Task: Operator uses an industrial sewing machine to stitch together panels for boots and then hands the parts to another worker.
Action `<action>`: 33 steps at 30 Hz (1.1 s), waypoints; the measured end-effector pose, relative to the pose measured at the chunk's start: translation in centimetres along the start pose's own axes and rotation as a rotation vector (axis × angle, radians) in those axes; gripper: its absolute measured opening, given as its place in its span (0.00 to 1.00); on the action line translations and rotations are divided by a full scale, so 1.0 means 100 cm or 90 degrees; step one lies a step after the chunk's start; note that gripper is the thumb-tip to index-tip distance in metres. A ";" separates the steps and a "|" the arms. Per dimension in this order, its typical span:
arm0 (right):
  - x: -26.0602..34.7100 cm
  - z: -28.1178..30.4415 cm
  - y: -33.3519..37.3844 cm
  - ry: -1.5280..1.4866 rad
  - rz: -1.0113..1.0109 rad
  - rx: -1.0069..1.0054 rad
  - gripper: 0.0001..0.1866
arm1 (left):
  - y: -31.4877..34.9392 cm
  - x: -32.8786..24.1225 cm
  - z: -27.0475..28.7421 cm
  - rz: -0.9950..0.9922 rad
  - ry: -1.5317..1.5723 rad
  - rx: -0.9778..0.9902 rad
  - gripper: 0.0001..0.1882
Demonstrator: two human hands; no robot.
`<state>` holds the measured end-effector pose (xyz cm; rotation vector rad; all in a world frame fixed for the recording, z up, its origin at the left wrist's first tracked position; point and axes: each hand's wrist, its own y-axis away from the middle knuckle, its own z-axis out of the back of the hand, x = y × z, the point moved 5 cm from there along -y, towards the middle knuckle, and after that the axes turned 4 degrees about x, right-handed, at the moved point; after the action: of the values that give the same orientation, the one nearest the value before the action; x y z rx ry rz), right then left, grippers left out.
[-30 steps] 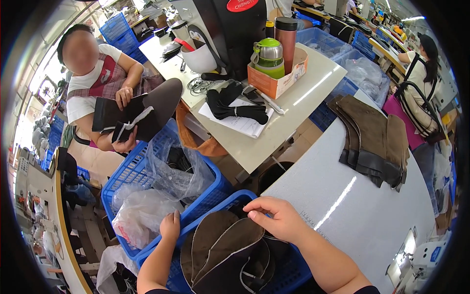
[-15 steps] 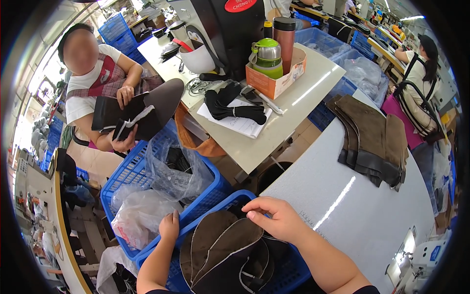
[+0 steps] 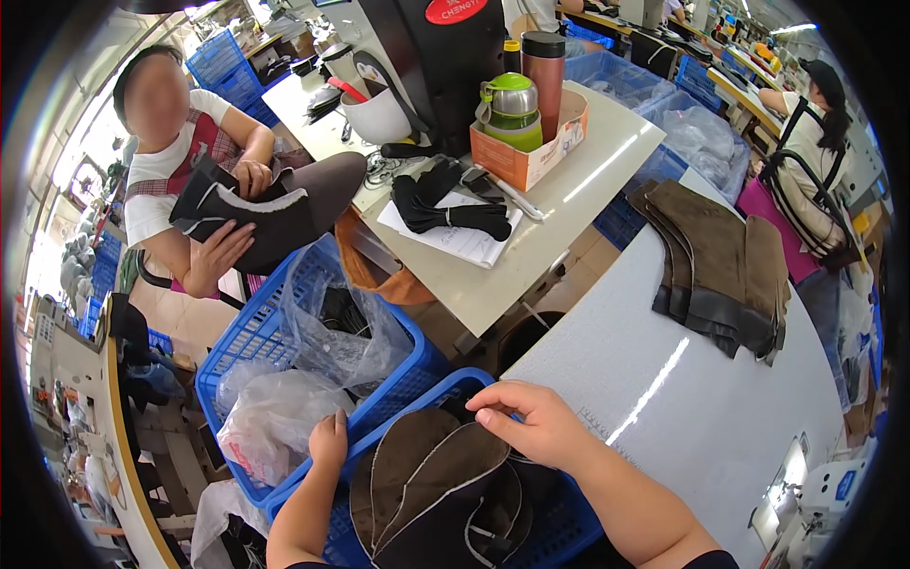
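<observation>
My left hand (image 3: 329,440) is closed over the adjoining rims of two blue plastic baskets. In the nearer basket (image 3: 464,379) lie dark brown boot pieces (image 3: 431,465) with pale fuzzy edges. My right hand (image 3: 531,422) hovers by that basket's far right side, above the pieces. Its fingers are loosely bent, the thumb is apart from them, and nothing shows between. The farther basket (image 3: 227,351) holds clear and white plastic bags (image 3: 284,412) and dark items. Across from me, a co-worker handles a dark boot piece (image 3: 284,213) with a pale lining in both hands.
A grey-white table (image 3: 588,379) on the right carries stacked brown boot pieces (image 3: 716,256). On the cream table (image 3: 588,180) ahead stand a machine, a carton (image 3: 531,156) with bottles, and a black strap bundle (image 3: 450,204) on paper. A person sits at far right.
The co-worker has turned the boot piece and shifted their grip, and more of its pale lining now shows. My hands have stayed put; the view has shifted slightly.
</observation>
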<state>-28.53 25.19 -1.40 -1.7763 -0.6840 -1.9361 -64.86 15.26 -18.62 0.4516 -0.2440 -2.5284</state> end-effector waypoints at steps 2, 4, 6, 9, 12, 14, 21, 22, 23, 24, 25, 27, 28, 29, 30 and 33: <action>0.000 0.000 0.001 -0.001 0.002 -0.002 0.11 | 0.001 0.000 0.000 0.000 -0.001 -0.001 0.27; 0.000 0.001 0.001 0.006 0.010 0.001 0.11 | 0.001 0.000 0.000 0.000 -0.001 -0.001 0.27; 0.000 0.001 0.001 0.001 0.011 -0.002 0.11 | 0.001 0.001 -0.001 0.003 -0.010 0.001 0.27; 0.001 0.001 0.000 -0.003 0.008 -0.003 0.11 | 0.001 0.000 0.000 -0.001 -0.009 -0.001 0.27; 0.001 0.000 0.000 0.000 0.002 0.001 0.12 | 0.000 0.001 0.000 0.003 -0.005 -0.001 0.27; 0.001 0.000 0.000 0.003 0.000 0.003 0.12 | 0.000 0.002 0.000 -0.002 0.000 0.000 0.27; -0.001 0.000 0.001 -0.011 -0.008 -0.002 0.11 | 0.001 0.004 -0.002 -0.004 -0.004 0.003 0.27; -0.003 -0.001 0.001 -0.028 -0.015 -0.004 0.11 | 0.001 0.004 -0.002 -0.002 -0.004 0.003 0.27; -0.005 -0.001 0.001 -0.028 -0.014 -0.003 0.11 | 0.002 0.003 -0.002 -0.012 0.003 -0.004 0.27; -0.008 -0.001 0.001 -0.046 -0.017 -0.003 0.13 | 0.002 0.002 -0.001 -0.022 0.010 -0.012 0.27; -0.010 -0.002 0.000 -0.065 -0.019 -0.004 0.15 | 0.002 0.002 -0.001 -0.020 0.009 -0.013 0.27; -0.011 -0.004 0.001 -0.113 -0.019 -0.001 0.21 | 0.002 0.002 0.000 -0.013 0.012 -0.004 0.27; -0.011 -0.005 0.000 -0.159 -0.019 0.001 0.28 | 0.001 0.002 0.001 -0.013 0.012 -0.006 0.27; -0.010 -0.005 0.001 -0.159 -0.018 -0.002 0.28 | 0.000 0.001 0.000 -0.014 0.009 -0.006 0.27; -0.008 -0.004 0.001 -0.173 0.016 -0.015 0.33 | 0.000 0.000 0.000 -0.016 0.007 -0.007 0.27; 0.002 -0.002 -0.004 -0.242 0.069 0.002 0.40 | 0.001 0.002 0.002 -0.015 0.005 -0.037 0.27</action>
<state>-28.91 25.39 -1.24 -2.1568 -0.6936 -1.5392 -65.02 15.05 -18.49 0.4430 -0.1628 -2.5493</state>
